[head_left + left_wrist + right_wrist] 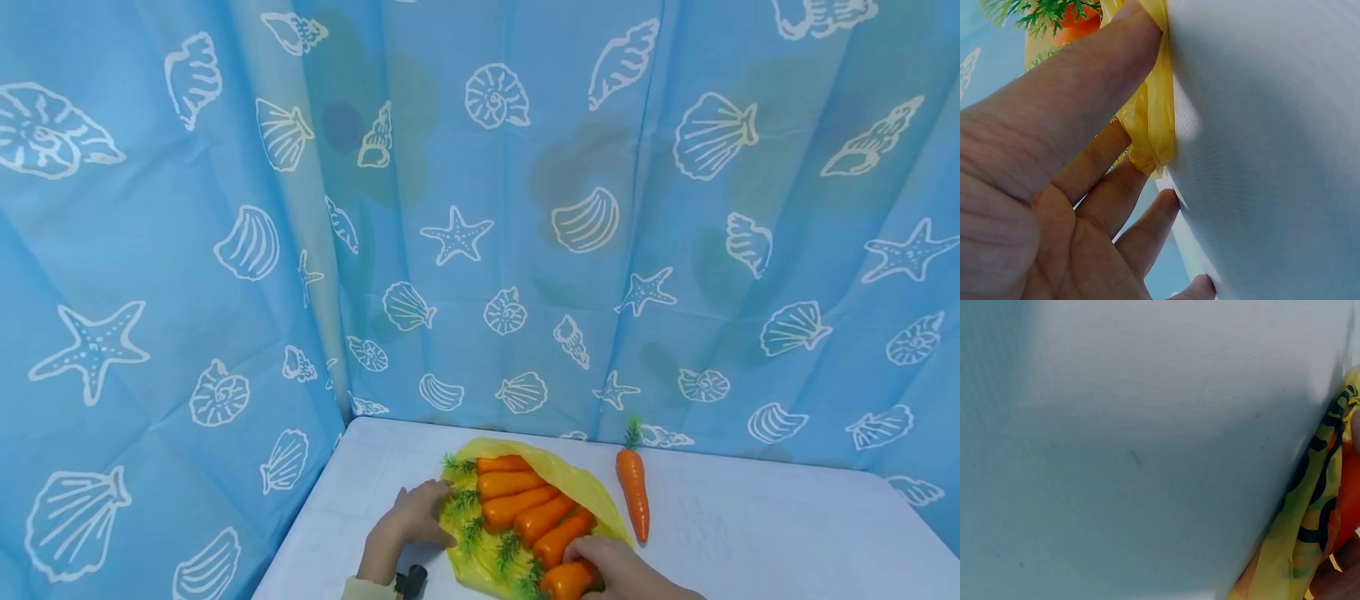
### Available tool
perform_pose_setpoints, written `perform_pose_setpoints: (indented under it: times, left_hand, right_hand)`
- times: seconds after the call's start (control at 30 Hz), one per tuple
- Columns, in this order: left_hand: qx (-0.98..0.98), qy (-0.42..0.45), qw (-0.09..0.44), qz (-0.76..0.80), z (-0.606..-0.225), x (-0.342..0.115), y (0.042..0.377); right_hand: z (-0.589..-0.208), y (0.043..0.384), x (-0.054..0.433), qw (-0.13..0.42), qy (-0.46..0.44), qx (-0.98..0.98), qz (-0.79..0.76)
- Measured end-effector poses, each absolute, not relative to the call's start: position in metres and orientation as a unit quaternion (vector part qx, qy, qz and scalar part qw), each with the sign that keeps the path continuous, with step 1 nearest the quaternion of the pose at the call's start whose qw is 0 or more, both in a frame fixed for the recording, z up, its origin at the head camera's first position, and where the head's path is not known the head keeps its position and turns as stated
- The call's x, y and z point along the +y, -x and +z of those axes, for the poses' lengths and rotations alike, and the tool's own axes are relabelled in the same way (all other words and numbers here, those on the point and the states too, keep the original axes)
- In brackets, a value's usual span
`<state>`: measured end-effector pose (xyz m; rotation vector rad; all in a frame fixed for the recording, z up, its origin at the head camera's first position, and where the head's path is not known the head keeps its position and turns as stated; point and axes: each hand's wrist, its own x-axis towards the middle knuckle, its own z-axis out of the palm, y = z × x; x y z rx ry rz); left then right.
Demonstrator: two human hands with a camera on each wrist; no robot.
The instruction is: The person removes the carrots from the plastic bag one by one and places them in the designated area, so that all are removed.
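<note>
A yellow plastic bag (581, 486) lies spread on the table, with several orange toy carrots (513, 505) in a row on it, their green tops toward the left. My left hand (422, 514) is at the bag's left edge. In the left wrist view its thumb and first fingers pinch the gathered yellow film (1159, 119), and the outer fingertips touch the tabletop. With my right hand (618, 568) I grip the nearest carrot (566, 581) at the bag's lower right. Dark printed marks show on the bag's side in the right wrist view; that hand is mostly out of frame there.
One more carrot (633, 492) lies by itself on the white table (750, 525), right of the bag. Blue curtains (525, 250) with shell prints hang behind the table and along its left side. A black strap piece (412, 580) sits at the left wrist.
</note>
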<state>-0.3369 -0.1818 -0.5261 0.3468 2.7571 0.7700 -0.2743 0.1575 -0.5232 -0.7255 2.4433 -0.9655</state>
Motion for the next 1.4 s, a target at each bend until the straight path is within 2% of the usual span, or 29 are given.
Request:
perform_pose_setpoints:
  times: [0.17, 0.77, 1.13, 1.4]
  left_hand:
    - [0.947, -0.12, 0.132, 0.268, -0.526, -0.183, 0.337]
    - [0.947, -0.119, 0.127, 0.268, -0.525, -0.182, 0.336]
    - [0.945, -0.11, 0.135, 0.275, -0.525, -0.182, 0.336]
    - [0.945, -0.111, 0.136, 0.277, -0.524, -0.182, 0.336]
  right_hand:
    - [-0.518, 0.273, 0.158, 0.234, 0.235, 0.861, -0.385]
    - [-0.491, 0.274, 0.15, 0.141, 0.286, 0.865, -0.387]
    - [-0.476, 0.273, 0.144, 0.106, 0.28, 0.856, -0.421]
    - [-0.469, 0.274, 0.143, 0.081, 0.242, 0.859, -0.445]
